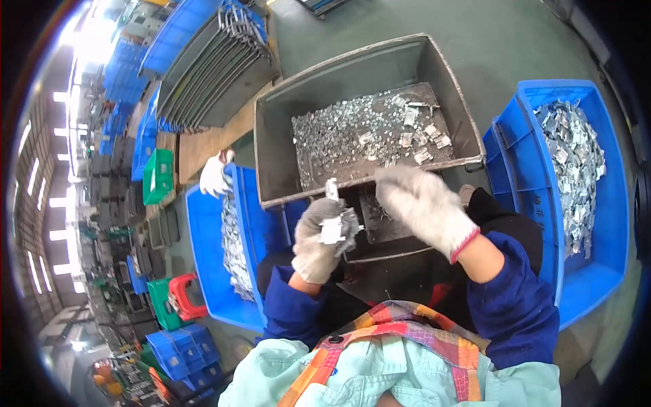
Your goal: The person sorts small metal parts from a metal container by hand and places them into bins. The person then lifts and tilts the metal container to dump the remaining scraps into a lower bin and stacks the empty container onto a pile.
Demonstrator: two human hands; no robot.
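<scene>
The left hand (317,239) grips metal parts (332,230) by the near edge of the bin (346,85); the right hand's (424,207) finger spread, I cannot tell. Open floor (505,34) lies beyond.

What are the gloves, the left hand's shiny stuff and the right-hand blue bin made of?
Gloves: probably knitted fabric, matte, snug at the wrists.
Shiny stuff: likely metal, given its bright silvery glare.
Blue bin: likely plastic, smooth, the same blue from wall to rim.
</scene>
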